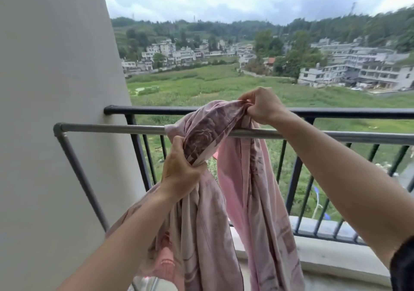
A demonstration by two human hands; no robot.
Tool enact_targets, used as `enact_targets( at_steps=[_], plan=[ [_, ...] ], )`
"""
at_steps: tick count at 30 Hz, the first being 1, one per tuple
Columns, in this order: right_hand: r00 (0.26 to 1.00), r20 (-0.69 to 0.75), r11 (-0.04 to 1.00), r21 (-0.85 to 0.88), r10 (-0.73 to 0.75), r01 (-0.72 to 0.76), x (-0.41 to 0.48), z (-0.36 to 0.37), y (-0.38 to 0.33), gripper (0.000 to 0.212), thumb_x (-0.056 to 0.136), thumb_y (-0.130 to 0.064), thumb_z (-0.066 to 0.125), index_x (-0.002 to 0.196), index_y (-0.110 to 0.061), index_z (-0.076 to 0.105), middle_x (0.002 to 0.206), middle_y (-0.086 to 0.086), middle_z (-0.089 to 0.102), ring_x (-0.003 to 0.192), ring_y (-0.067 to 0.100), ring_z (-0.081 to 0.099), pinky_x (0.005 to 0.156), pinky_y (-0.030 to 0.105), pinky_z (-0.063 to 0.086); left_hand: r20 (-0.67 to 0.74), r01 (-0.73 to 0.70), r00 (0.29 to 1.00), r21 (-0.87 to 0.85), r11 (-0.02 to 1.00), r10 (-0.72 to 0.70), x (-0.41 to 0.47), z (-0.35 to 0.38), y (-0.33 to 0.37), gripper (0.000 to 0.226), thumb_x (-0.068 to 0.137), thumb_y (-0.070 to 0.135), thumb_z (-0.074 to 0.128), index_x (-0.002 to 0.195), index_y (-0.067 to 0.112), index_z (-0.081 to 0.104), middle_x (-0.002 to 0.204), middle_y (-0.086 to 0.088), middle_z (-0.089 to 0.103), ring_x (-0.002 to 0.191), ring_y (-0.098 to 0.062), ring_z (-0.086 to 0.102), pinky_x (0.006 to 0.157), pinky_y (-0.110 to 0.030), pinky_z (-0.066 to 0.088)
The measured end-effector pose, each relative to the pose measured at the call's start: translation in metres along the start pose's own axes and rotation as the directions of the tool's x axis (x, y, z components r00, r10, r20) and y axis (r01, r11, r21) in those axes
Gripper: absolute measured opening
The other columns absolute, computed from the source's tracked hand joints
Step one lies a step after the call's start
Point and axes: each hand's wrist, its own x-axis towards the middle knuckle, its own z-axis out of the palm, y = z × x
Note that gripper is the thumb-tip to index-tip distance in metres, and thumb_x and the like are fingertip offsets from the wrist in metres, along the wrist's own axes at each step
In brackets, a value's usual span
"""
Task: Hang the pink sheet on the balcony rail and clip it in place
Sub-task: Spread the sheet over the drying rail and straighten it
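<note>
The pink sheet (pixel 253 192) with a darker rose print is bunched and draped over the grey metal rail (pixel 112 129), hanging down on both sides. My left hand (pixel 179 167) grips a gathered fold of it just below the rail on the near side. My right hand (pixel 262 106) pinches the sheet's upper edge above the rail, near the black balcony railing (pixel 358 112). No clip shows in view.
A white wall (pixel 56 111) stands on the left, where both rails end. The grey rail's slanted support (pixel 78 167) runs down toward me. Black upright bars (pixel 293 178) and a concrete ledge (pixel 331 255) lie behind the sheet. Fields and buildings lie far below.
</note>
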Motion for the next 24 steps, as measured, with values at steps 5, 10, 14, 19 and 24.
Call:
enact_targets(
  at_steps=[5, 10, 14, 19, 24],
  plan=[
    [0.97, -0.235, 0.994, 0.066, -0.065, 0.083, -0.027, -0.041, 0.038, 0.041, 0.077, 0.004, 0.054, 0.108, -0.013, 0.076, 0.104, 0.007, 0.076, 0.098, 0.022, 0.069, 0.086, 0.023, 0.051, -0.176, -0.129, 0.977, -0.041, 0.991, 0.12, -0.017, 0.061, 0.053, 0.045, 0.065, 0.027, 0.07, 0.094, 0.021, 0.038, 0.082, -0.007, 0.056, 0.069, -0.025, 0.057, 0.056, -0.047, 0.049],
    [0.985, -0.09, 0.989, -0.002, 0.144, -0.145, -0.051, -0.063, 0.094, 0.049, 0.082, -0.003, 0.055, 0.13, -0.009, 0.059, 0.125, 0.016, 0.064, 0.117, 0.031, 0.058, 0.101, 0.034, 0.046, 0.266, -0.236, 0.941, 0.071, 0.969, 0.21, -0.021, 0.104, 0.071, 0.057, 0.075, 0.08, 0.051, 0.074, 0.024, 0.044, 0.073, 0.004, 0.051, 0.067, -0.01, 0.049, 0.06, -0.029, 0.038],
    [0.958, -0.152, 0.964, -0.074, 0.244, -0.257, -0.084, -0.054, 0.126, 0.046, 0.086, -0.012, 0.057, 0.131, -0.009, 0.057, 0.126, 0.016, 0.06, 0.117, 0.033, 0.056, 0.098, 0.037, 0.043, 0.119, -0.071, 0.991, 0.028, 0.997, 0.067, -0.019, 0.115, 0.047, 0.062, 0.094, 0.062, 0.03, 0.055, 0.015, 0.044, 0.06, 0.002, 0.047, 0.069, -0.011, 0.047, 0.067, -0.039, 0.041],
    [0.882, -0.455, 0.99, 0.0, 0.124, -0.139, -0.1, -0.017, 0.115, 0.042, 0.087, -0.009, 0.038, 0.123, -0.011, 0.059, 0.12, 0.01, 0.062, 0.113, 0.025, 0.056, 0.1, 0.038, 0.038, -0.123, 0.171, 0.976, -0.068, 0.983, -0.179, -0.009, 0.109, 0.035, 0.05, 0.091, 0.063, 0.046, 0.114, 0.019, 0.045, 0.106, 0.002, 0.052, 0.099, -0.015, 0.052, 0.087, -0.033, 0.042],
    [0.794, -0.596, 0.992, 0.092, 0.124, -0.086, -0.128, 0.007, 0.106, 0.03, 0.1, -0.027, 0.044, 0.121, -0.011, 0.057, 0.127, 0.008, 0.054, 0.122, 0.019, 0.048, 0.108, 0.036, 0.034, -0.048, 0.093, 0.993, -0.29, 0.952, -0.112, -0.002, 0.108, 0.038, 0.044, 0.095, 0.054, 0.05, 0.085, 0.011, 0.053, 0.054, 0.002, 0.039, 0.042, -0.008, 0.033, 0.04, -0.028, 0.029]
  ],
)
